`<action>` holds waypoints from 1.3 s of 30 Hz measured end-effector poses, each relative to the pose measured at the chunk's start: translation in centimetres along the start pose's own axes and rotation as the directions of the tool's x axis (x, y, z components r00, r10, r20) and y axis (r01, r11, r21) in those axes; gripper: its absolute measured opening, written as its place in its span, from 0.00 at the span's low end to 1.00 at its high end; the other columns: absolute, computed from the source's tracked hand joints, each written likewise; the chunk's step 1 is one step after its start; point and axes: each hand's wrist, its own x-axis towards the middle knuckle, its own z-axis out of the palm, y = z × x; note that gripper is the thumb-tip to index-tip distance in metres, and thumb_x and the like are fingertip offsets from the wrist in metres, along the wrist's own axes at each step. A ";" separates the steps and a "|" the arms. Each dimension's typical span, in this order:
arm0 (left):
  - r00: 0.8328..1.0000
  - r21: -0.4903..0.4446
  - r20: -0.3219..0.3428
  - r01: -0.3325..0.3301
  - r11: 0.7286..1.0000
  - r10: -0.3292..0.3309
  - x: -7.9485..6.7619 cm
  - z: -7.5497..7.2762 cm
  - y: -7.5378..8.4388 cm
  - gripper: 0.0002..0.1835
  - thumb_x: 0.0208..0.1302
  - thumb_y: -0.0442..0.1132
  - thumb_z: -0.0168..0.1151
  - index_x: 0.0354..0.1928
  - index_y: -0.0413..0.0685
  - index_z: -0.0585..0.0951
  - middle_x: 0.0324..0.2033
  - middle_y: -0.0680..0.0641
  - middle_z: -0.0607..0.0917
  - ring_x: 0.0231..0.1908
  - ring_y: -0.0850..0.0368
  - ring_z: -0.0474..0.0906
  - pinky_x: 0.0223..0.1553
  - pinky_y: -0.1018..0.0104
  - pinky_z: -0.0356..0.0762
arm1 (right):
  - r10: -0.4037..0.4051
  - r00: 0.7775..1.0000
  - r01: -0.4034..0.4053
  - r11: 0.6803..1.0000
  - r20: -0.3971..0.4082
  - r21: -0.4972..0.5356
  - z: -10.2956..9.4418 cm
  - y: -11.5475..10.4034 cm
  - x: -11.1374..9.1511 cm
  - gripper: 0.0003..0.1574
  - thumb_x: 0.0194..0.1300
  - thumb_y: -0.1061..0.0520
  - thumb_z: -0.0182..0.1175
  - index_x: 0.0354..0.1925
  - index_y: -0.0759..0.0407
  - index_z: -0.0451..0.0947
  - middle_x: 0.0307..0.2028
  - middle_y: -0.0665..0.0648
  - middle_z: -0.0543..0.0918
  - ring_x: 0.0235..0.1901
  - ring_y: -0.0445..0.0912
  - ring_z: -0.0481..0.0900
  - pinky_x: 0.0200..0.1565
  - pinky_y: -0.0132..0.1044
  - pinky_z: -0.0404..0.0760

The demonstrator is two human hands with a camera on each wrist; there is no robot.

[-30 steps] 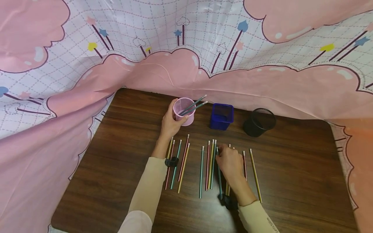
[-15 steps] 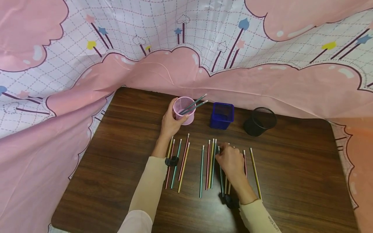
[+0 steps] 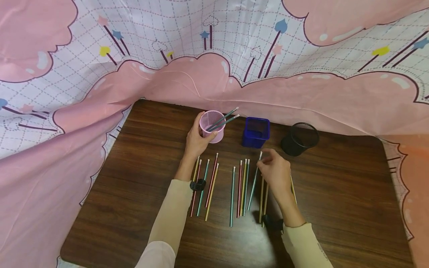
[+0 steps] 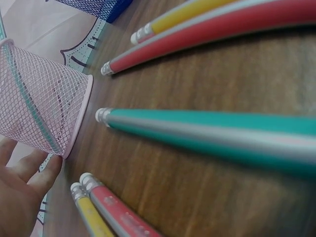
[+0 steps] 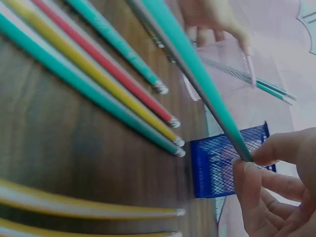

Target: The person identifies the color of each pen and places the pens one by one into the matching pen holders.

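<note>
My left hand (image 3: 197, 139) grips the side of a pink mesh pencil cup (image 3: 219, 137) at the back of the table. Two green pencils (image 3: 230, 120) lean inside it, erasers up. Between thumb and fingertips, my right hand (image 3: 276, 173) pinches another green pencil (image 3: 253, 186) close to its eraser end. That pencil slants up off the table in the right wrist view, where the fingers (image 5: 247, 182) close on one end. Two gold pencils (image 3: 261, 201) lie beneath and beside the right hand. The left wrist view shows the left fingers against the cup's lower wall (image 4: 49, 98).
Right of the pink cup stand a blue square mesh holder (image 3: 254, 142) and a black mesh cup (image 3: 292, 146). Red, gold and green pencils lie in loose groups, one by my left wrist (image 3: 209, 193), another at centre (image 3: 232, 197). A patterned cloth (image 3: 214, 82) hangs behind the table.
The right hand has moved up and slightly right, lifting the green pencil from the row. Its eraser end now sits nearer the blue holder. The left hand and pink cup have stayed in place.
</note>
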 end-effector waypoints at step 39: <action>1.000 0.026 -0.010 0.022 0.999 -0.022 -0.1 -0.2 0.3 0.46 0.43 0.57 0.70 0.66 0.66 0.58 0.54 0.47 0.74 0.48 0.49 0.77 0.46 0.54 0.73 | 0.046 0.995 -0.002 0.907 -0.094 0.421 -1.5 -4.6 5.5 0.22 0.55 0.61 0.59 0.50 0.54 0.72 0.27 0.54 0.81 0.15 0.47 0.79 0.19 0.38 0.79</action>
